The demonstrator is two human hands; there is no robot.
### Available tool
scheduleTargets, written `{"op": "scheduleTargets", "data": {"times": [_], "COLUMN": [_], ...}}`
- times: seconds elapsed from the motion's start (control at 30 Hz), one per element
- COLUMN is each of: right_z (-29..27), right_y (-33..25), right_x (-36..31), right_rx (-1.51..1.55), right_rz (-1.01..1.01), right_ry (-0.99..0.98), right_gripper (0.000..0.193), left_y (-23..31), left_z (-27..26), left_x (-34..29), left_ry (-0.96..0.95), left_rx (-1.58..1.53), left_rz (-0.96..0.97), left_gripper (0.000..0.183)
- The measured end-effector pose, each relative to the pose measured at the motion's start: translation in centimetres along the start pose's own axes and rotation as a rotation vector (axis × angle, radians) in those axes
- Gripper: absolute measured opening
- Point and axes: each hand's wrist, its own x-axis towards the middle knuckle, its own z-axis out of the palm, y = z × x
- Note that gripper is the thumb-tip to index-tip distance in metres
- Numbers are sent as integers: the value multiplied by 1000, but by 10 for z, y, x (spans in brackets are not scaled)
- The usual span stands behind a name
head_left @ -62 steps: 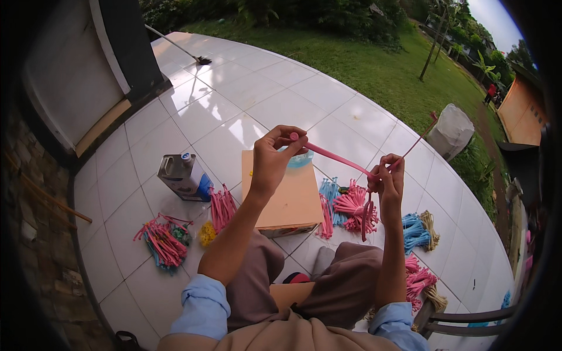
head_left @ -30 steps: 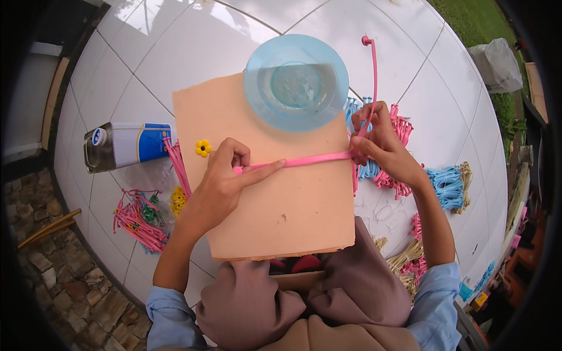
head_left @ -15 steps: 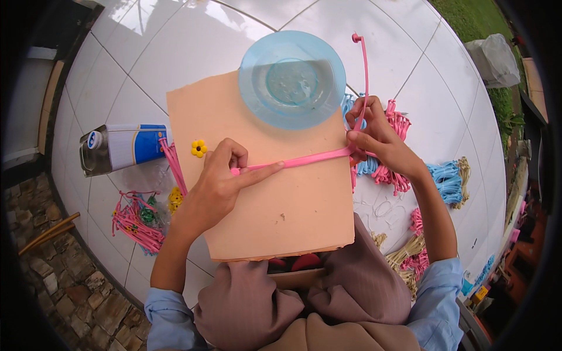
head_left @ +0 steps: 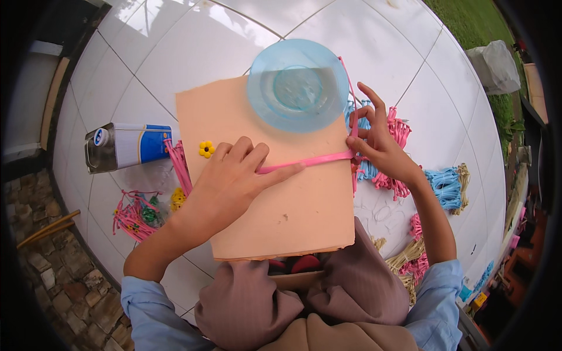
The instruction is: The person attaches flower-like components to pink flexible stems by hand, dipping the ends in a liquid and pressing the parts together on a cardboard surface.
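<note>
A long pink strip point(head_left: 328, 159) lies across a peach-coloured board point(head_left: 293, 210) that rests over my lap. My left hand point(head_left: 231, 181) is on the strip's left part, its fingers curled and one finger stretched along the strip, pressing it down; the strip's left end is hidden under this hand. At the board's right edge my right hand point(head_left: 380, 143) pinches the strip with the thumb and a finger, other fingers raised. From there the strip's thin tail runs up beside a translucent blue bowl point(head_left: 297, 120) at the board's far right. A yellow flower-shaped piece point(head_left: 206, 149) sits on the board's left.
A rectangular can point(head_left: 132, 146) lies on its side at left, near pink strips point(head_left: 134, 219) with yellow and green pieces. Bundles of pink strips point(head_left: 398, 131), blue strips point(head_left: 445, 187) and beige strips point(head_left: 407, 254) lie on the white tiles at right.
My left hand has turned flatter and moved right along the strip, covering its left end. The strip's upright tail has swung left toward the bowl, and my right hand's upper fingers have lifted.
</note>
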Motion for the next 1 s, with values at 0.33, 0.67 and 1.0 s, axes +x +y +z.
{"op": "scheduleTargets", "data": {"times": [0.33, 0.67, 1.0], "right_z": [12, 27, 25], "right_y": [-7, -19, -22], "right_x": [-1, 16, 24], "right_rx": [-904, -1224, -1370], "right_rz": [-573, -573, -573], "right_ry": [295, 449, 416], "right_gripper": [72, 69, 54], "left_y": [15, 22, 21], "left_z": [19, 16, 14], "left_x": [9, 6, 7], "left_ry": [97, 97, 67], "left_rx": [120, 58, 37], "left_rz": [171, 94, 100], "left_gripper": [38, 44, 45]}}
